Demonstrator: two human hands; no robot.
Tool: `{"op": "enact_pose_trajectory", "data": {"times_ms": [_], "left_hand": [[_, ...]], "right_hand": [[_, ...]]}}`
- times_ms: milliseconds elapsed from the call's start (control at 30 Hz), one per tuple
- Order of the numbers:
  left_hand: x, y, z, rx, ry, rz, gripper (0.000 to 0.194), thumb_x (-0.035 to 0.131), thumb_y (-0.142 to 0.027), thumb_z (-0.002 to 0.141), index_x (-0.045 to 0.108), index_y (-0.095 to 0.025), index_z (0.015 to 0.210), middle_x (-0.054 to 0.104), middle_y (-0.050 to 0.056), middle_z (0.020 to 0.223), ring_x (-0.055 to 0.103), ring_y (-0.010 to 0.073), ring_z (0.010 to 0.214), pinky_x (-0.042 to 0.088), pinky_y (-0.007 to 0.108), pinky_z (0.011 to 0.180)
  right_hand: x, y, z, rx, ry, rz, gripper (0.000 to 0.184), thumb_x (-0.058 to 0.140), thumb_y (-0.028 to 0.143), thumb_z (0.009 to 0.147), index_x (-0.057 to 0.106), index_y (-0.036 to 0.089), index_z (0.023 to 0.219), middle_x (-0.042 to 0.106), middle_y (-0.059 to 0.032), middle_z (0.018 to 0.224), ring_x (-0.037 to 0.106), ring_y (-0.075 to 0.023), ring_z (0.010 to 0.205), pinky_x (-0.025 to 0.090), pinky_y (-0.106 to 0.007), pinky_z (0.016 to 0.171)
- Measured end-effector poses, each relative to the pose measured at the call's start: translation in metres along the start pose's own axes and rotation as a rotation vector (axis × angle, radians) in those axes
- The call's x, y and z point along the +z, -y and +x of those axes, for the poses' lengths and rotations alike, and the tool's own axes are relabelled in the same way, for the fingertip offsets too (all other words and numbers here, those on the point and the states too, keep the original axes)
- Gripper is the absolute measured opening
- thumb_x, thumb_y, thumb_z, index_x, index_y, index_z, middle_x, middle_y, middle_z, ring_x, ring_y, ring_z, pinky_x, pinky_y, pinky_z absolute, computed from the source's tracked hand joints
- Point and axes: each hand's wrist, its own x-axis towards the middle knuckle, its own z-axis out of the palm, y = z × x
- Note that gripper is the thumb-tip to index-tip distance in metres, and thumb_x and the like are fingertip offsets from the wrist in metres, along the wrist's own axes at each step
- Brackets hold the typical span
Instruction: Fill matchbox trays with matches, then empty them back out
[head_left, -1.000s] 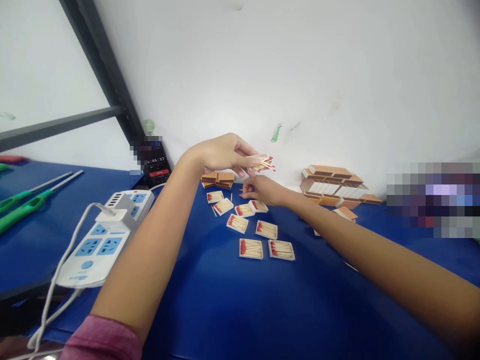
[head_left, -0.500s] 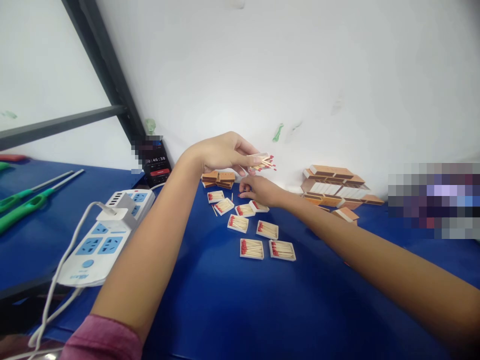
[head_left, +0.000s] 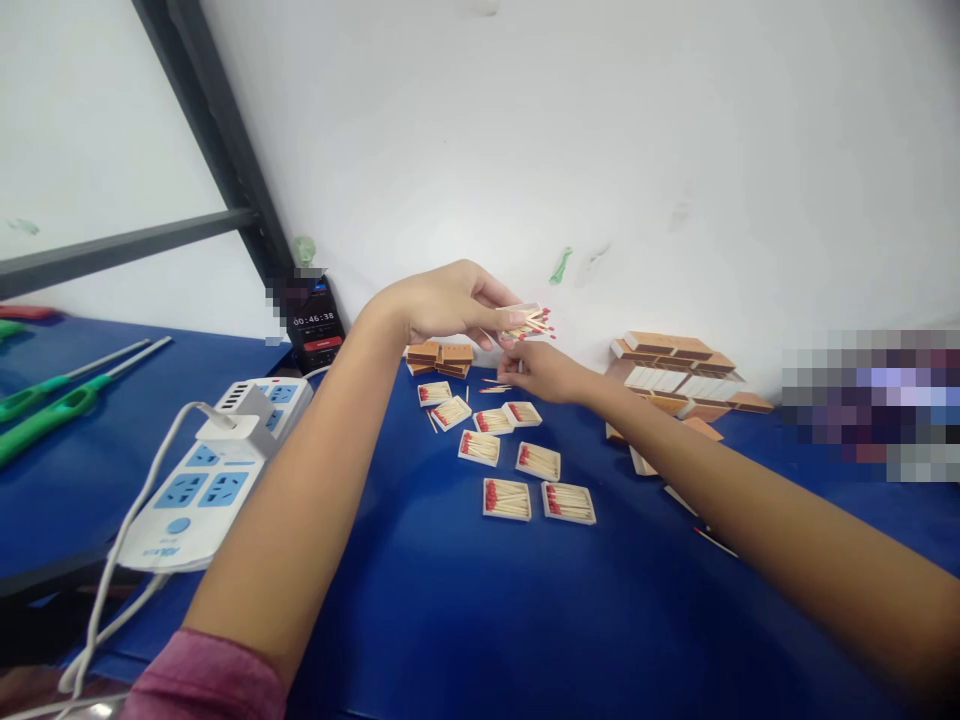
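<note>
The matchbox tray (head_left: 531,307) is gripped in my left fingers (head_left: 508,319), raised above the table (head_left: 420,600) near its far edge. Its matches (head_left: 541,323) lie crosswise, several red heads poking past the rim, so a light, steady pinch suits it best: squeezing hard could bow the thin card, and tipping it could spill the sticks.

My right fingers (head_left: 513,366) are curled just below, beside loose matches (head_left: 493,387) on the table; I cannot tell whether they grip one. Thin sticks like these ask for a fingertip pinch, ideally with all heads facing one way.

Nearer me sit open filled trays (head_left: 506,499), easy to nudge with a low wrist. Toward the right, my forearm passes close to the stacked matchboxes (head_left: 667,345), so that elbow wants a little clearance.
</note>
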Motion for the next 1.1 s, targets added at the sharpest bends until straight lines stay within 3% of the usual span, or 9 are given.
{"op": "enact_pose_trajectory", "data": {"times_ms": [167, 500, 867, 1100], "left_hand": [[0.001, 0.0, 0.0, -0.001, -0.005, -0.007, 0.042, 0.074, -0.034, 0.087, 0.077, -0.015, 0.125, 0.078, 0.012, 0.114, 0.07, 0.022, 0.099, 0.054, 0.033, 0.087], [-0.003, 0.004, 0.001, -0.02, 0.001, 0.0, 0.049, 0.076, -0.041, 0.085, 0.075, -0.018, 0.128, 0.077, 0.013, 0.118, 0.069, 0.0243, 0.104, 0.052, 0.035, 0.091], [-0.004, 0.005, 0.0, -0.011, 0.001, -0.007, 0.047, 0.075, -0.039, 0.087, 0.075, -0.017, 0.129, 0.078, 0.013, 0.117, 0.07, 0.0232, 0.102, 0.053, 0.034, 0.089], [-0.005, 0.003, 0.0, -0.032, -0.016, 0.018, 0.045, 0.076, -0.037, 0.086, 0.076, -0.018, 0.127, 0.079, 0.011, 0.115, 0.071, 0.0225, 0.1, 0.053, 0.032, 0.086]], "right_hand": [[0.0, -0.006, -0.002, 0.038, 0.066, -0.029, 0.01, 0.064, 0.019, 0.087, 0.073, 0.017, 0.087, 0.073, -0.0039, 0.083, 0.06, -0.0163, 0.071, 0.042, -0.026, 0.068], [0.008, 0.003, 0.004, 0.043, 0.075, -0.097, 0.011, 0.062, 0.019, 0.09, 0.072, 0.017, 0.087, 0.075, -0.0065, 0.085, 0.061, -0.0172, 0.072, 0.042, -0.027, 0.067], [0.0, 0.002, 0.002, 0.064, 0.105, -0.113, 0.012, 0.062, 0.013, 0.089, 0.073, 0.017, 0.086, 0.076, -0.006, 0.088, 0.064, -0.0177, 0.075, 0.045, -0.027, 0.069], [0.001, 0.006, 0.005, 0.075, 0.096, -0.141, 0.013, 0.061, 0.017, 0.094, 0.073, 0.017, 0.088, 0.077, -0.0104, 0.094, 0.066, -0.0212, 0.083, 0.046, -0.029, 0.075]]}}
